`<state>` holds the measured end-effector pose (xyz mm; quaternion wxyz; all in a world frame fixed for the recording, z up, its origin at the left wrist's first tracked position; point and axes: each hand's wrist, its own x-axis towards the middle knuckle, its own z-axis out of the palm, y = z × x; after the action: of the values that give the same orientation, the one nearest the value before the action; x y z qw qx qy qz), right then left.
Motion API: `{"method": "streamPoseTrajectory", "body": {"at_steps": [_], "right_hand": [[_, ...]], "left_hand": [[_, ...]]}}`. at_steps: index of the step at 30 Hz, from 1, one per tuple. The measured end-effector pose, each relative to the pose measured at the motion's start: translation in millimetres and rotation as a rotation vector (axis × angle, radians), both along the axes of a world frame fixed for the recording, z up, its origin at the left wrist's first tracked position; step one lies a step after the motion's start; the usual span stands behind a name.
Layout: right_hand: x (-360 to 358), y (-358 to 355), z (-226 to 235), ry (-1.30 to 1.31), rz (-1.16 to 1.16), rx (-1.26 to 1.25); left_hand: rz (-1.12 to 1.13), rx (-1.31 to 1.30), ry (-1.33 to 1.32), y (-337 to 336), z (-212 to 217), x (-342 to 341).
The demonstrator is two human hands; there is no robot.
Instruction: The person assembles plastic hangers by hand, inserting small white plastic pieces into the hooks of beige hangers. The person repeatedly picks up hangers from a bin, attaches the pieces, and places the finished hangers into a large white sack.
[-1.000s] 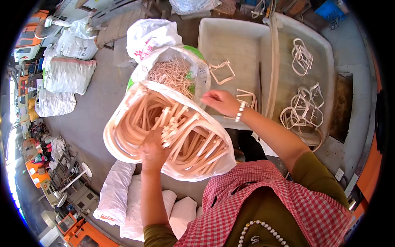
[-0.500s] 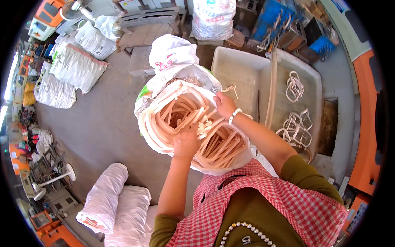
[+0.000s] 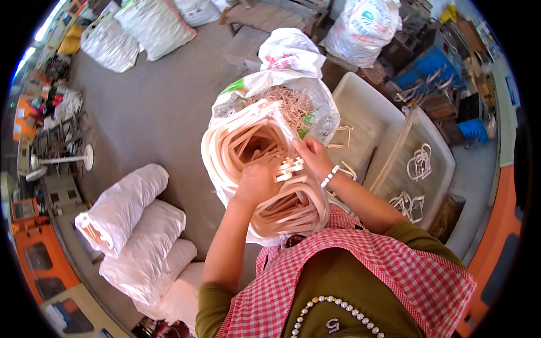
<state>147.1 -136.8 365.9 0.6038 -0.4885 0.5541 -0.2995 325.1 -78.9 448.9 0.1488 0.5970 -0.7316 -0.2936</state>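
Note:
A white plastic bag [image 3: 223,194] is packed with stacked pale pink plastic loops [image 3: 217,147], which form two hollow coils with a cluster of small cream tabs [image 3: 289,169] between them. My left hand [image 3: 260,179] is closed over the loops in the middle, just left of the tabs; its fingertips are partly hidden. My right hand [image 3: 315,159], with a white bead bracelet, pinches the bag's edge at the right side of the loops. Right behind the bag stands an open woven sack [image 3: 323,107] with thin pinkish scraps [image 3: 284,107] in it.
Filled white bags [image 3: 135,242] are piled at the lower left. Two pale tubs [image 3: 360,84] stand at the right, with white plastic frames [image 3: 419,162] in one. More sacks [image 3: 155,28], a wooden bench [image 3: 270,19] and a bulging sack [image 3: 363,31] are farther back.
My view has turned, so the surroundings sit differently in it. The sack behind shows more of its scraps. My right hand has come lower along the bag's edge, nearer my left hand.

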Motion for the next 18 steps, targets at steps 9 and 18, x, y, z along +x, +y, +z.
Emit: {"method": "streamPoseTrajectory", "body": {"at_steps": [9, 18], "right_hand": [[-7.2, -19.2, -24.0, 0.008, -0.014, -0.193], [-14.7, -34.4, -46.2, 0.062, -0.036, -0.235]], "left_hand": [[0.013, -0.037, -0.095, -0.5, -13.1, -9.5], [0.132, -0.2, -0.291, 2.1, -6.1, -18.1]]}}
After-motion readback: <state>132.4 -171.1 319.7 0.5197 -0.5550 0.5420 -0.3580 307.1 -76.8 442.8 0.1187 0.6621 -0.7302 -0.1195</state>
